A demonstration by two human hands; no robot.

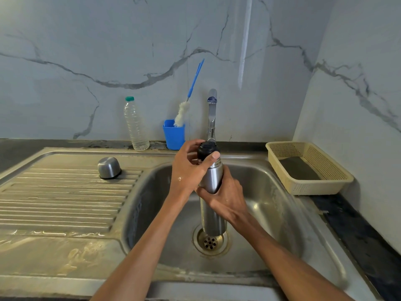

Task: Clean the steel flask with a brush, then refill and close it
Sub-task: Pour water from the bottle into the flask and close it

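A tall steel flask (213, 222) stands upright over the drain of the sink (269, 192). My right hand (225, 197) grips its body around the middle. Fingers and thumb of my left hand (188, 168) curl round the black stopper (206, 149) on the flask's neck. The flask's steel cup lid (109, 167) lies upside down on the draining board, to the left. A bottle brush (184, 109) with white bristles and a blue handle leans in a blue cup (173, 135) against the back wall.
The tap (212, 114) rises just behind the flask, with no water visibly running. A clear plastic bottle (135, 124) with a green cap stands left of the blue cup. A beige plastic basket (308, 168) sits on the counter at the right.
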